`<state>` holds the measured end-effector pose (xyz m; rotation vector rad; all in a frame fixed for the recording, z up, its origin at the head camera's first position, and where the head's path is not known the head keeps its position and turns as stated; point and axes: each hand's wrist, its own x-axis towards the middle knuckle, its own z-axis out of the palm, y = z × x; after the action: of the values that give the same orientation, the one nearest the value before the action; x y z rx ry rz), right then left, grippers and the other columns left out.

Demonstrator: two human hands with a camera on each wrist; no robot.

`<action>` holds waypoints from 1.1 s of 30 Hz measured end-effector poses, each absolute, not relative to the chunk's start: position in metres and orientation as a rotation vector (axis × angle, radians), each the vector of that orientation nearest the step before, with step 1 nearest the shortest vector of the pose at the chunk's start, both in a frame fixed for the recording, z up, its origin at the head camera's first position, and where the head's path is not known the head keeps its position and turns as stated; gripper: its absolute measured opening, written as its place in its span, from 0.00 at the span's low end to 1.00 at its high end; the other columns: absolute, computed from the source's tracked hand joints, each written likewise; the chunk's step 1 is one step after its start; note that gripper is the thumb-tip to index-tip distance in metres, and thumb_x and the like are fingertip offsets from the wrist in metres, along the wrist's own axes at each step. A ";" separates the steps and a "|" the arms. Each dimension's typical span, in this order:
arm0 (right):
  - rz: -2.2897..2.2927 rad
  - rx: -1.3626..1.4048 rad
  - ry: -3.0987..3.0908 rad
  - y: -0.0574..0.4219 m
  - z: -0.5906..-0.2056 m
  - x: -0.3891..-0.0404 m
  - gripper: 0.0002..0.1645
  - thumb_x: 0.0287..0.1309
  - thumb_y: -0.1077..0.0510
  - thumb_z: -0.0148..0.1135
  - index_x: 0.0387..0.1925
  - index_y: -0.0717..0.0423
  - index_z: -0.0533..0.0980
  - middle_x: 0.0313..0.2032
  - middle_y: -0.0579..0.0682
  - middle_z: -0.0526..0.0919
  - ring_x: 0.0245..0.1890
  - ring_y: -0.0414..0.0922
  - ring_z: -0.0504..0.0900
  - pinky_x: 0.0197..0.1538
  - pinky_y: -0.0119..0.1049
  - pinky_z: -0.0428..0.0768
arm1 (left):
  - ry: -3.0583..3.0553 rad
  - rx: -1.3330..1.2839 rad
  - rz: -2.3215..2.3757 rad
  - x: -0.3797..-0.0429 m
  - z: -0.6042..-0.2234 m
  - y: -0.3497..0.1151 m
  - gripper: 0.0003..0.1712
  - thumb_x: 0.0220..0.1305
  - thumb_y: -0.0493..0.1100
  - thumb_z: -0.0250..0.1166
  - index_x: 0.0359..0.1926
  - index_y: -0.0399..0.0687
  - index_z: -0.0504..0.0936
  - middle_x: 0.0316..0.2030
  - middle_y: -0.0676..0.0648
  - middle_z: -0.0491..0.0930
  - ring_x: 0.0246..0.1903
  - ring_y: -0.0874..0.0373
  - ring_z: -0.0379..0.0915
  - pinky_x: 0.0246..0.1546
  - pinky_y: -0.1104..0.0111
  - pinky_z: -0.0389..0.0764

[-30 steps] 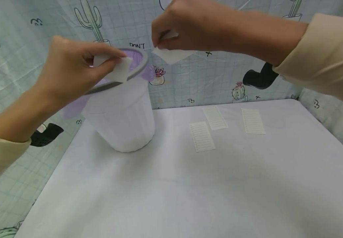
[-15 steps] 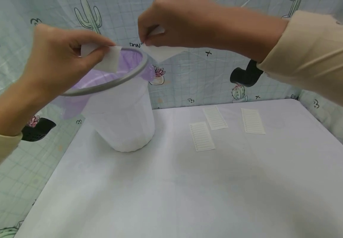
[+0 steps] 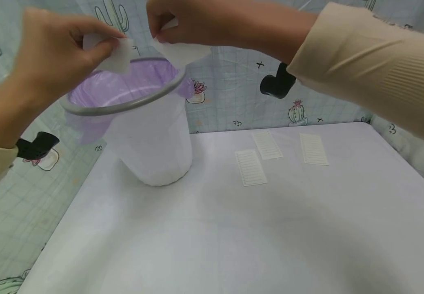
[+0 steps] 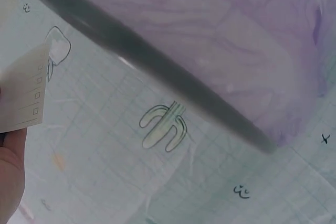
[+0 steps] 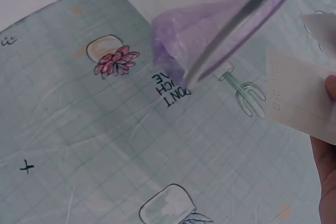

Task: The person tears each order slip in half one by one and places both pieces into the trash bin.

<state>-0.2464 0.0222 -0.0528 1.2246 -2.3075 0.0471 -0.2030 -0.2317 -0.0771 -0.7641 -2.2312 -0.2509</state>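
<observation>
- The left hand (image 3: 52,49) has risen leftward, pinching its paper piece (image 3: 119,61) apart from the grey rim (image 3: 123,107).
- Below, the bin (image 3: 151,147) gapes, lined in purple (image 3: 131,87); its rim is the edge to clear.
- The right hand (image 3: 182,24) has swung left, pinching a second piece (image 3: 183,54); both seem nearly placed about the bin's mouth.
- Rightward, three lined sheets (image 3: 251,168) lie on the table (image 3: 215,245), well apart from the bin, leaving room between.

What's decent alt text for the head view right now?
A person's left hand pinches one paper sheet and their right hand a second sheet, both near the top of a white bin with a purple liner. The bin stands on a white table; three lined paper slips lie to its right.
</observation>
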 end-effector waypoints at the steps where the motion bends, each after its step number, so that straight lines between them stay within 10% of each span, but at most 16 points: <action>1: 0.050 1.223 -2.300 0.020 -0.052 -0.247 0.20 0.76 0.49 0.51 0.54 0.52 0.84 0.56 0.50 0.84 0.54 0.47 0.81 0.62 0.35 0.77 | -2.237 -0.751 -0.257 -0.204 -0.076 -0.232 0.12 0.70 0.41 0.64 0.46 0.42 0.91 0.32 0.38 0.86 0.17 0.72 0.56 0.23 0.82 0.60; 7: 0.065 1.207 -2.292 0.009 -0.047 -0.251 0.19 0.75 0.49 0.51 0.54 0.49 0.84 0.55 0.49 0.83 0.53 0.44 0.79 0.62 0.31 0.75 | -2.315 -0.706 -0.278 -0.210 -0.070 -0.240 0.12 0.70 0.42 0.64 0.46 0.43 0.91 0.23 0.71 0.72 0.20 0.69 0.58 0.25 0.80 0.62; 14: 0.008 1.193 -2.387 -0.005 -0.041 -0.259 0.19 0.74 0.48 0.53 0.53 0.50 0.84 0.52 0.51 0.83 0.50 0.45 0.76 0.57 0.36 0.78 | -2.481 -0.669 -0.178 -0.218 -0.064 -0.247 0.14 0.72 0.42 0.63 0.50 0.39 0.89 0.36 0.40 0.81 0.27 0.59 0.61 0.26 0.78 0.61; 22: -0.125 1.200 -2.528 -0.022 -0.030 -0.277 0.18 0.72 0.47 0.58 0.54 0.49 0.84 0.53 0.51 0.83 0.52 0.46 0.77 0.60 0.40 0.79 | -2.721 -0.680 -0.059 -0.247 -0.045 -0.246 0.19 0.74 0.44 0.61 0.56 0.36 0.84 0.49 0.33 0.78 0.41 0.46 0.66 0.31 0.84 0.63; 33: -0.102 1.211 -2.643 -0.039 -0.019 -0.298 0.08 0.69 0.51 0.64 0.46 0.45 0.83 0.39 0.38 0.79 0.40 0.34 0.74 0.51 0.30 0.76 | -2.909 -0.636 -0.184 -0.280 -0.032 -0.235 0.19 0.72 0.51 0.65 0.57 0.47 0.84 0.46 0.52 0.80 0.39 0.56 0.72 0.35 0.84 0.71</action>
<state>-0.2977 -0.0395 -0.0189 1.2107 -2.6426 -0.1019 -0.2802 -0.2345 -0.0318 -0.6361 -2.9087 -0.1836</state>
